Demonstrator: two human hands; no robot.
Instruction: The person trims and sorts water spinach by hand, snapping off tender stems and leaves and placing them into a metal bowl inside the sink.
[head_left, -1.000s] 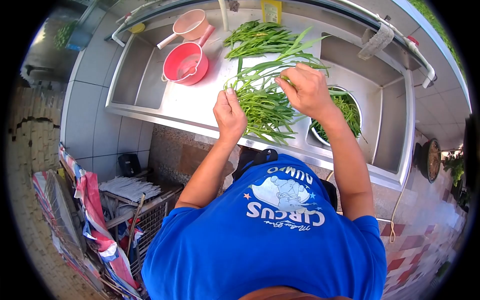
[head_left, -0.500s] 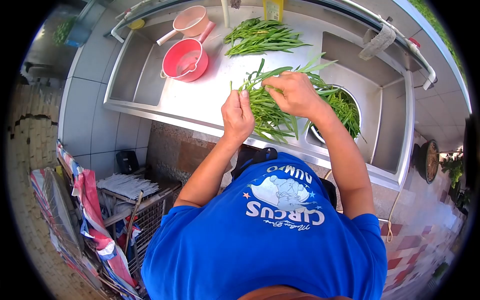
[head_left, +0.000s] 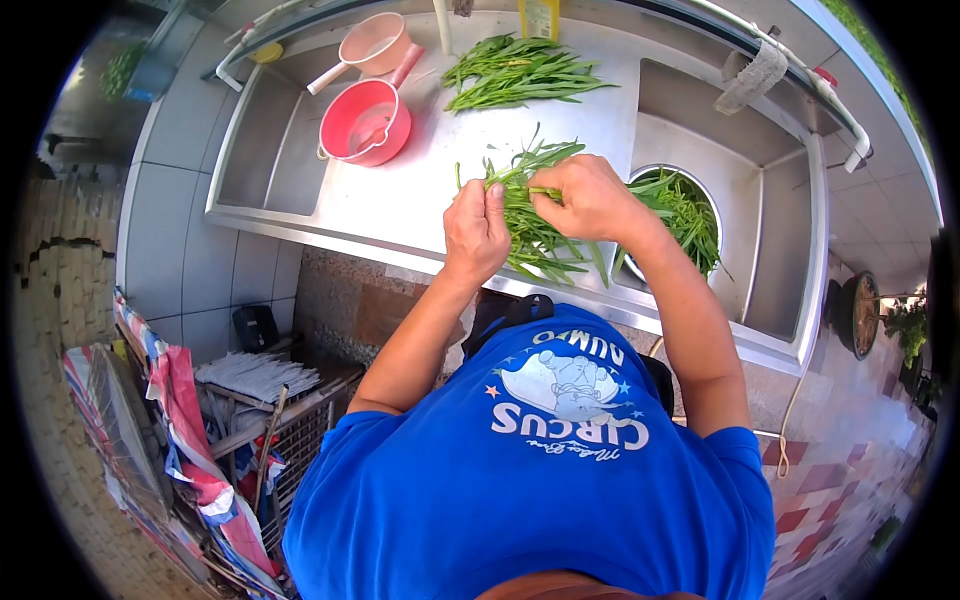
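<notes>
Outdoor-looking wash corner faced with pale grey square tiles, seen from the head; below, a long brushed stainless-steel sink unit with a flat drainboard between two square-cornered basins. On the drainboard near its front edge, just beside the right-hand basin and partly hidden by the hands: a loose heap of slender, bright-green leafy stalks. Left hand with fingers curled and thumb pressed on top, pinching stalks from the heap; exact number impossible to tell. Right hand close beside it, thumb and forefinger closed on a green stalk, remaining fingers folded in.

Handling, by judgement: very light; leaves soft, limp and easily bruised; stalks firmer, probably crisp enough to snap under a sharp bend, and slippery if wet. Best hold on the bare stalk, between thumb and side of forefinger, clear of the blades.

Materials and shapes: towards the back, a second, flatter pile of long narrow green leaves, roughly aligned. In the right-hand basin, a round, pale-rimmed bowl filled with tangled greens, some overhanging the rim. To the left, a glossy coral-pink plastic dipper, round-walled and long-handled, just beside a translucent pale-peach plastic dipper. Behind, a yellow plastic container, cropped by the frame edge.
</notes>
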